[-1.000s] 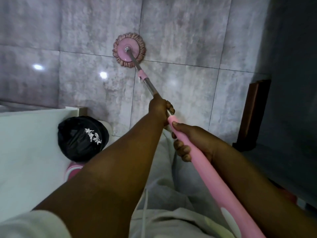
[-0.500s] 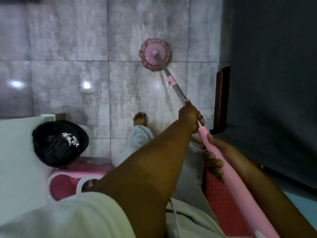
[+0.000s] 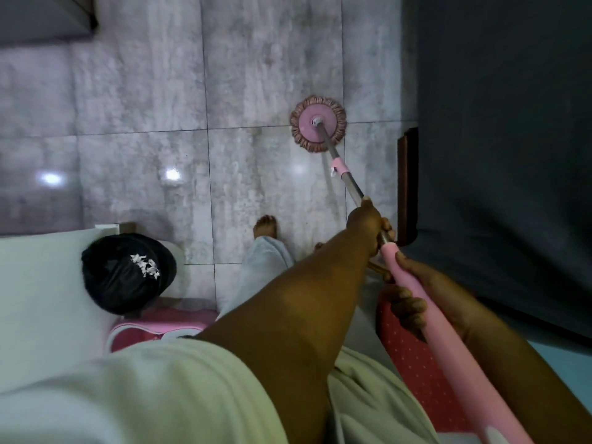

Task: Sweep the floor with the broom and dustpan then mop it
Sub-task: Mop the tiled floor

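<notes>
Head view, from the left: a black plastic bag with a white print [image 3: 125, 274] sits at the edge of a white surface [image 3: 38, 299], beside a pink plastic bucket [image 3: 153, 328]. A bare foot [image 3: 265, 226] stands on the grey marbled floor tiles [image 3: 262, 75]. Further right, the round pink mop head with a frilled fringe [image 3: 318, 124] lies flat on the floor at a tile joint. Its steel-and-pink handle [image 3: 350, 182] slants down to the right. The left hand [image 3: 368, 224] is wrapped round the steel shaft. Just below it, the right hand [image 3: 416, 293] curls its fingers round the pink grip.
</notes>
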Action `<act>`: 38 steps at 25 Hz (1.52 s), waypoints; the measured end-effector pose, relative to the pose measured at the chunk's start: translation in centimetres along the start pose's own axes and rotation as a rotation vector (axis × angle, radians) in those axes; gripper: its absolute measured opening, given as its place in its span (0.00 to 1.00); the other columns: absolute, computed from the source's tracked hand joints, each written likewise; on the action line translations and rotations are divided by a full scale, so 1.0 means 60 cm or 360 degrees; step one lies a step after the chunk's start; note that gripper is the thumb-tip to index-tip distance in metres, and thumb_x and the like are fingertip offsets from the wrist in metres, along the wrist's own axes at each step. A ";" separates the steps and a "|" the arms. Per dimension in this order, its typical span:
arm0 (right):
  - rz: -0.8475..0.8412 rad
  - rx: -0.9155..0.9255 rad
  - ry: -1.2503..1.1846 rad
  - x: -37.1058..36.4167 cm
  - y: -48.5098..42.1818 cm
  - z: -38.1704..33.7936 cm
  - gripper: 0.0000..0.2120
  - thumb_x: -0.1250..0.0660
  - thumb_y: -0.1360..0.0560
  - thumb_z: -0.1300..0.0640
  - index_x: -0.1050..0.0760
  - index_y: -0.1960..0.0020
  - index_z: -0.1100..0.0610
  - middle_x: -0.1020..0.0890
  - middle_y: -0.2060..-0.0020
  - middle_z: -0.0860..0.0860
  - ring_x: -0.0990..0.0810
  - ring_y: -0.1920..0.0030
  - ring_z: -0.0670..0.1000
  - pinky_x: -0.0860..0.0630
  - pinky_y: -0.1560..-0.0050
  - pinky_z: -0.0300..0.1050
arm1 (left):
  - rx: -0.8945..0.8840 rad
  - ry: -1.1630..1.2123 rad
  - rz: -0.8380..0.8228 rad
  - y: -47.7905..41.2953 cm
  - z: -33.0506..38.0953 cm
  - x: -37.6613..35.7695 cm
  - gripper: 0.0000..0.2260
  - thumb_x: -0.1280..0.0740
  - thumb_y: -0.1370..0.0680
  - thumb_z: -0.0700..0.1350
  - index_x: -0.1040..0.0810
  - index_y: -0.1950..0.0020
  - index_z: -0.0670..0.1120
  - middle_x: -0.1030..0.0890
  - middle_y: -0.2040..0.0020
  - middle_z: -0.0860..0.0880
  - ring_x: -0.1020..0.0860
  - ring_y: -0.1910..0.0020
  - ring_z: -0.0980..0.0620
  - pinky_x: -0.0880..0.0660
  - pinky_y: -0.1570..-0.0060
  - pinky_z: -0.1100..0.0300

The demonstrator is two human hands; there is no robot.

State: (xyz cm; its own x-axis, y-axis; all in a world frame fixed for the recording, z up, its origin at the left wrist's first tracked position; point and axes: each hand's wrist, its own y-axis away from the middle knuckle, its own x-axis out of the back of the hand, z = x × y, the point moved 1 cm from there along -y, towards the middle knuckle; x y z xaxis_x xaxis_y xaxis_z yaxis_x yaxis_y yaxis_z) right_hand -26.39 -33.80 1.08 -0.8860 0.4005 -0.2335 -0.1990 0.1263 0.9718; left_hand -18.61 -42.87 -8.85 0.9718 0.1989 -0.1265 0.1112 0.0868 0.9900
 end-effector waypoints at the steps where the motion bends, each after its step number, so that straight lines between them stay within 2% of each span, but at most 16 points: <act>1: -0.0086 -0.0097 0.0016 -0.005 0.005 0.000 0.20 0.33 0.30 0.40 0.24 0.65 0.57 0.25 0.76 0.51 0.27 0.80 0.46 0.28 0.81 0.39 | -0.0021 0.0014 -0.0001 0.004 0.007 0.007 0.16 0.45 0.18 0.59 0.29 0.52 0.47 0.31 0.73 0.48 0.32 0.78 0.53 0.29 0.77 0.66; 3: -0.0214 -0.0301 -0.0056 -0.030 0.010 -0.009 0.19 0.32 0.32 0.42 0.27 0.66 0.59 0.30 0.78 0.52 0.32 0.83 0.47 0.32 0.83 0.38 | -0.0043 0.0103 0.0034 0.007 0.018 0.026 0.16 0.45 0.17 0.58 0.29 0.49 0.45 0.31 0.73 0.48 0.33 0.78 0.53 0.30 0.78 0.67; 6: -0.0236 -0.0349 0.0071 -0.077 0.007 -0.016 0.19 0.30 0.32 0.43 0.30 0.58 0.58 0.30 0.76 0.52 0.32 0.82 0.48 0.32 0.82 0.37 | -0.0008 0.0164 0.0103 0.014 0.046 0.065 0.18 0.46 0.17 0.59 0.29 0.42 0.45 0.32 0.72 0.47 0.33 0.76 0.52 0.31 0.80 0.68; 8: -0.0244 -0.0342 0.0066 -0.111 0.001 -0.028 0.20 0.30 0.32 0.43 0.30 0.54 0.58 0.29 0.76 0.52 0.31 0.82 0.48 0.31 0.81 0.37 | 0.0029 0.0241 0.0125 0.017 0.076 0.090 0.18 0.46 0.18 0.59 0.29 0.42 0.46 0.31 0.71 0.47 0.33 0.76 0.52 0.31 0.80 0.67; 10: -0.0228 -0.0376 0.0068 -0.149 0.006 -0.053 0.20 0.30 0.31 0.43 0.29 0.53 0.58 0.29 0.75 0.53 0.31 0.81 0.48 0.30 0.81 0.38 | 0.0011 0.0125 0.0162 0.033 0.118 0.108 0.18 0.45 0.18 0.58 0.30 0.42 0.44 0.25 0.66 0.45 0.27 0.72 0.50 0.26 0.76 0.63; 12: -0.0255 -0.0372 0.0051 -0.184 0.012 -0.083 0.19 0.30 0.30 0.43 0.26 0.54 0.60 0.28 0.75 0.53 0.30 0.81 0.48 0.30 0.81 0.38 | -0.0140 -0.0419 0.0324 0.047 0.169 0.132 0.19 0.44 0.17 0.56 0.29 0.37 0.42 0.20 0.53 0.43 0.21 0.62 0.47 0.21 0.67 0.57; 14: -0.0271 -0.0367 0.0021 -0.221 0.023 -0.119 0.20 0.31 0.30 0.44 0.26 0.53 0.61 0.27 0.75 0.52 0.30 0.81 0.47 0.29 0.82 0.38 | -0.0530 -0.1205 0.0423 0.063 0.223 0.164 0.18 0.41 0.18 0.50 0.30 0.31 0.44 0.24 0.41 0.41 0.21 0.50 0.43 0.20 0.54 0.52; 17: -0.0270 -0.0353 -0.0083 -0.290 0.052 -0.197 0.24 0.34 0.32 0.44 0.27 0.50 0.64 0.28 0.76 0.52 0.29 0.82 0.47 0.29 0.83 0.38 | -0.1400 -0.2193 0.0041 0.115 0.301 0.191 0.19 0.34 0.25 0.37 0.23 0.34 0.47 0.25 0.37 0.42 0.25 0.39 0.44 0.26 0.39 0.52; 18: -0.0303 -0.0360 -0.0164 -0.319 0.064 -0.226 0.25 0.34 0.32 0.43 0.26 0.51 0.65 0.28 0.77 0.52 0.29 0.82 0.47 0.29 0.84 0.38 | -0.1620 -0.2372 -0.0118 0.135 0.326 0.196 0.20 0.32 0.27 0.35 0.21 0.35 0.47 0.23 0.38 0.43 0.25 0.39 0.45 0.28 0.37 0.52; 20: -0.0371 -0.0306 -0.0281 -0.378 0.087 -0.280 0.28 0.34 0.33 0.42 0.25 0.53 0.68 0.27 0.76 0.52 0.26 0.81 0.47 0.26 0.82 0.39 | -0.1768 -0.2427 -0.0264 0.170 0.384 0.206 0.20 0.30 0.27 0.38 0.22 0.34 0.45 0.22 0.37 0.45 0.25 0.38 0.47 0.30 0.36 0.53; 23: -0.0458 0.0083 -0.0247 -0.457 0.107 -0.342 0.27 0.36 0.31 0.42 0.26 0.50 0.67 0.21 0.71 0.55 0.21 0.75 0.49 0.21 0.75 0.40 | -0.1815 -0.2305 -0.0219 0.202 0.484 0.218 0.13 0.33 0.23 0.42 0.22 0.38 0.46 0.20 0.40 0.46 0.23 0.42 0.46 0.27 0.43 0.54; 26: -0.0351 0.0505 0.0066 -0.527 0.116 -0.401 0.17 0.35 0.28 0.50 0.25 0.51 0.64 0.23 0.66 0.57 0.22 0.71 0.51 0.20 0.70 0.44 | -0.1788 -0.2350 -0.0053 0.223 0.578 0.222 0.10 0.38 0.20 0.46 0.23 0.41 0.46 0.19 0.44 0.45 0.22 0.46 0.44 0.28 0.52 0.57; 28: -0.0129 0.0604 0.0369 -0.559 0.117 -0.440 0.10 0.36 0.25 0.57 0.24 0.54 0.64 0.25 0.67 0.57 0.22 0.72 0.53 0.20 0.69 0.45 | -0.1728 -0.2318 -0.0058 0.225 0.618 0.223 0.11 0.39 0.19 0.48 0.24 0.41 0.45 0.19 0.43 0.44 0.22 0.46 0.44 0.26 0.47 0.55; 31: 0.0218 0.0783 0.0707 -0.586 0.113 -0.489 0.09 0.36 0.23 0.59 0.23 0.57 0.64 0.24 0.67 0.58 0.19 0.73 0.56 0.18 0.68 0.49 | -0.1673 -0.2190 -0.0054 0.215 0.660 0.228 0.12 0.38 0.18 0.49 0.25 0.37 0.47 0.19 0.42 0.45 0.22 0.47 0.47 0.27 0.48 0.56; 35: 0.0543 0.1319 0.1203 -0.603 0.104 -0.555 0.07 0.40 0.22 0.62 0.25 0.47 0.56 0.19 0.56 0.54 0.15 0.66 0.53 0.18 0.67 0.44 | -0.1550 -0.2073 0.0119 0.202 0.704 0.221 0.14 0.37 0.19 0.50 0.25 0.35 0.46 0.19 0.41 0.44 0.22 0.50 0.47 0.27 0.50 0.57; 38: 0.0488 0.1784 0.1872 -0.613 0.095 -0.607 0.12 0.33 0.25 0.56 0.24 0.42 0.49 0.19 0.50 0.48 0.18 0.56 0.47 0.23 0.58 0.36 | -0.1432 -0.1947 0.0216 0.196 0.732 0.208 0.14 0.37 0.19 0.48 0.25 0.36 0.44 0.20 0.40 0.43 0.22 0.44 0.45 0.25 0.41 0.51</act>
State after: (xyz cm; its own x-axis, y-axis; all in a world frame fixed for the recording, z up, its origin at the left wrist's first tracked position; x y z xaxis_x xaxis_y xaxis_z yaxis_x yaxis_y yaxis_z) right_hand -10.19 -80.88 16.41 -0.7481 -0.2645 0.6087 -0.0488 0.9366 0.3470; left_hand 3.93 -82.23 3.97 0.5842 -0.6113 0.5339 0.2893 0.7714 0.5667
